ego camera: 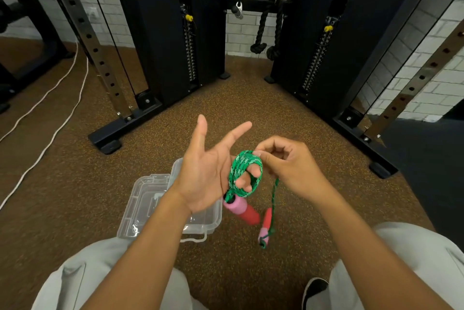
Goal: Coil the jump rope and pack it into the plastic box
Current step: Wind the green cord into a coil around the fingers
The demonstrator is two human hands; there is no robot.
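A clear, lidded plastic box (160,212) sits on the brown speckled rubber floor (251,109) at lower left, partly hidden under the left hand (208,171), which is held palm-up with thumb and forefinger splayed wide and its curled lower fingers wrapped in the tight coil of the green braided jump rope (244,173). One pink-and-red foam handle (241,209) hangs just below that coil and a second handle (266,225) dangles on a loose strand farther right. The right hand (286,161), fingers curled, pinches the rope at the coil's top; no writing is legible.
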